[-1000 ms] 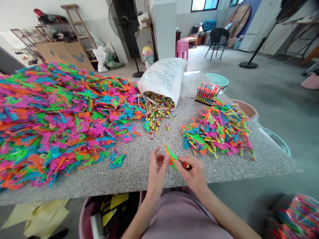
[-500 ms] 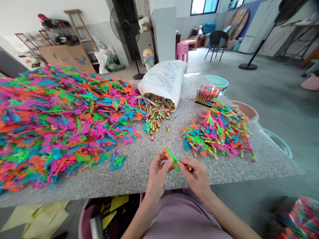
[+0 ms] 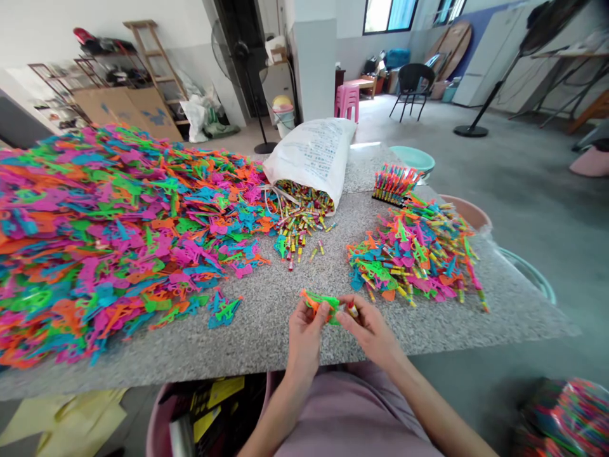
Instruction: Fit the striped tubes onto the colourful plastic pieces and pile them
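Observation:
Over the table's near edge, my left hand [image 3: 305,330] pinches flat orange and green plastic pieces [image 3: 322,306] between thumb and fingers. My right hand [image 3: 373,330] is closed around a short tube with a red and whitish end [image 3: 352,308]; its thumb and fingertips also touch the green piece. Whether the tube and the green piece are joined cannot be made out, as the fingers cover that spot. To the right lies a heap of coloured pieces with striped tubes on them [image 3: 413,254].
A large heap of loose coloured plastic pieces [image 3: 118,241] covers the left of the granite table [image 3: 266,343]. A white sack [image 3: 311,155] spills short striped tubes [image 3: 304,222]. Behind the right heap stands a black rack of upright pieces [image 3: 392,184]. A pink tub [image 3: 159,419] is below.
Both hands have shifted slightly, and the held plastic pieces have turned from a steep slant to nearly level. The right hand's fingers have moved up along the green piece.

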A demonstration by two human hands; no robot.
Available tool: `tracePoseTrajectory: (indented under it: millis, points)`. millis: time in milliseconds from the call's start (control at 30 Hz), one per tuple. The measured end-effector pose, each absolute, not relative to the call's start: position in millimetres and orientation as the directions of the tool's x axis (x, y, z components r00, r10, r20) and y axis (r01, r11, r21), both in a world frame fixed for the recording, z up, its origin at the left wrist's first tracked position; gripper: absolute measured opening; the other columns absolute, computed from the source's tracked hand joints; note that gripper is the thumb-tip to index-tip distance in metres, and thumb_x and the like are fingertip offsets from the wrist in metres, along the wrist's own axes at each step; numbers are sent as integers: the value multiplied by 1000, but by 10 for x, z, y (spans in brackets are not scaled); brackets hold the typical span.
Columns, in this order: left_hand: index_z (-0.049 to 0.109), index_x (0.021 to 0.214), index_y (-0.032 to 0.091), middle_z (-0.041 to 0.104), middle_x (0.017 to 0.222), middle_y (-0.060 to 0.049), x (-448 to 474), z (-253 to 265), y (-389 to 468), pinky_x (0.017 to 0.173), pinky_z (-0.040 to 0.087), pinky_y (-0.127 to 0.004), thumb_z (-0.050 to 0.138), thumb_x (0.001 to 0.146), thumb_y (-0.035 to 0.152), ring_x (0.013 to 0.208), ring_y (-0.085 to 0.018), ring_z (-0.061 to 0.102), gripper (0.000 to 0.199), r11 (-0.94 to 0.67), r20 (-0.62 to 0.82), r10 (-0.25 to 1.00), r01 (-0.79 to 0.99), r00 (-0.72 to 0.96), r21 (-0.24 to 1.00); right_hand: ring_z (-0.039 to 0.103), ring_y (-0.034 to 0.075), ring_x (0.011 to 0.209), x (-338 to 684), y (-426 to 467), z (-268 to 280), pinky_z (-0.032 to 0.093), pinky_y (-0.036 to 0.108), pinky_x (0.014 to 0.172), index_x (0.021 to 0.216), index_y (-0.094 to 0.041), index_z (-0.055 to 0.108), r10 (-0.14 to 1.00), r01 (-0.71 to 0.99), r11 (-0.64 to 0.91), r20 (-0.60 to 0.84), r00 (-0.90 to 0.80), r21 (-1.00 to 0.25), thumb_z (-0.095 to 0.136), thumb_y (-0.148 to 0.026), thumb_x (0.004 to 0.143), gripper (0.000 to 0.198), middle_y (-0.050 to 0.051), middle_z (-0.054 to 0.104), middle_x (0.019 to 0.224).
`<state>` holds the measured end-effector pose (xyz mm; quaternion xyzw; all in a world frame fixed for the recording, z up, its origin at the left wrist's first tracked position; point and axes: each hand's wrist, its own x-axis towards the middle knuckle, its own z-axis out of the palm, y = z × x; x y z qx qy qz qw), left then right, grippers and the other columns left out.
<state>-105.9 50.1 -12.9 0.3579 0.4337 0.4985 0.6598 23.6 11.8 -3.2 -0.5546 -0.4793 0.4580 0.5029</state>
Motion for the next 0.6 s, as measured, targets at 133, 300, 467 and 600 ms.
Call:
tracePoseTrajectory:
  millis: [133,300,467,600]
  points:
    - [58,87,17,61,75,2,-1104,-90,509,63,45,-19,76,70,34,66,-8,54,30,284,-257,959,-354,122,891,52,14,73,299,109,-30,44,26,67,105,-19,59,982,235,58,98,161,-970,44,-35,95,24,2,55,82]
    - [61,91,16,60,73,2,-1162,-77,514,57,43,-17,75,71,34,61,-6,52,31,284,-245,955,-281,166,916,57,16,85,342,109,-36,46,28,74,107,-22,67,954,406,184,261,144,-895,51,-26,92,22,6,58,94]
    - [57,77,15,55,64,4,-1170,-104,512,54,41,-17,75,71,35,57,-6,47,28,259,-225,962,-257,156,931,58,15,82,318,105,-80,48,27,72,110,-24,68,945,424,210,295,145,-881,55,-24,90,24,4,59,91]
    - [55,74,15,53,63,4,-1169,-114,515,54,41,-18,75,71,34,57,-7,46,28,234,-203,967,-230,152,945,59,15,81,307,115,-93,48,26,71,111,-24,69,931,445,221,324,169,-868,57,-23,89,25,4,59,90]
